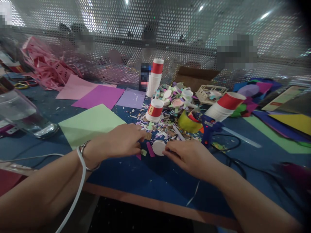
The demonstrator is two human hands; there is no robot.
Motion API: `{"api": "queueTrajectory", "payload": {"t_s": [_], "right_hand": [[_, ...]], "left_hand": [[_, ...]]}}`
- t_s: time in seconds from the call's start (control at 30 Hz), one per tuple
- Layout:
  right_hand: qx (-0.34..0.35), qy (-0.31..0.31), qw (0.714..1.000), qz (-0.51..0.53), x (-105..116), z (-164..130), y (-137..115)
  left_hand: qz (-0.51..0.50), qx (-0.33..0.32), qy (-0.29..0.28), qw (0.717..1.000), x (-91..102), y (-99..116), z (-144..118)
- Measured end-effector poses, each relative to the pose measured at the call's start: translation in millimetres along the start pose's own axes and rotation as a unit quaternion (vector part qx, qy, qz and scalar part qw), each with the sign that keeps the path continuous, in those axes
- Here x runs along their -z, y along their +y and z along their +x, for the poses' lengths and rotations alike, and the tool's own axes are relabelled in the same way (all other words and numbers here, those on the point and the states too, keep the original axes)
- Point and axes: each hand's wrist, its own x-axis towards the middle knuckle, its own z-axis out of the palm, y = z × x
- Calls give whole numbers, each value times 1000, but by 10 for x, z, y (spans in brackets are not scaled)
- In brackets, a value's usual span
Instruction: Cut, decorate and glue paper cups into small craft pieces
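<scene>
Currently: white disc (159, 148) pinched at the rim by my right hand (191, 155)

Disc is round, flat-faced, matte, near the front of the blue table (145, 176), between my hands. Can't tell if it's fully down on the surface. Right grip: thumb and fingertips closed on its right edge. Left hand (122, 139): fingers curled down just left of it, by a small brown scrap (147, 136); can't tell if it grips anything. Purple strip (150, 149), straight-cut paper, lies between.

Beyond: loose spread of thin paper shreds (165, 132), mixed colours. Upturned paper cup (155, 110), tapered, white with red band, stands among them. Behind it, tall cup stack (155, 79), nested, ridged by its rims. To the right, heap of small round-topped paper pieces (177, 98).

Right side: yellow ring-shaped roll (189, 123), hollow; next to it, blue plastic glue gun (208, 127), translucent stick (243, 137) poking out, black cable looping.

Left side: smooth light-green sheet (89, 124), flat; purple sheet (99, 97) overlapping a pink one. Clear glass (36, 118) further left. Backdrop: perforated screen (109, 61).
</scene>
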Motion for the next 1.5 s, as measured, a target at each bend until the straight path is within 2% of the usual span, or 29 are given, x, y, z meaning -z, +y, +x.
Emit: {"api": "queueTrajectory", "payload": {"t_s": [0.33, 0.47, 0.6, 0.7, 0.83, 0.97, 1.07, 1.27, 1.4, 1.5], "right_hand": [[14, -41, 999, 26, 11, -16, -24], [23, -33, 999, 17, 11, -11, -30], [30, -15, 999, 10, 6, -1, -29], [33, -12, 999, 1, 6, 0, -23], [35, -15, 999, 1, 5, -7, -15], [37, -12, 999, 7, 16, -7, -25], [36, -4, 999, 7, 40, -9, -49], [54, 33, 998, 6, 40, -31, -63], [60, 64, 996, 5, -6, -45, -27], [52, 95, 994, 3, -23, -45, -1]], "left_hand": [[45, 59, -5, 997, 29, -54, -2], [7, 34, 9, 999, -18, -11, -3], [-31, 11, 58, 998, -109, 33, 39], [-53, 24, 118, 991, -124, 21, 92], [-81, 67, 213, 971, -47, -50, 131], [-99, 93, 280, 950, 57, -124, 126], [-91, 109, 290, 946, 68, -186, 131], [-100, 116, 225, 962, -32, -252, 172], [-96, 151, 273, 945, 23, -278, 160], [-98, 173, 322, 925, 105, -399, 116]]}}
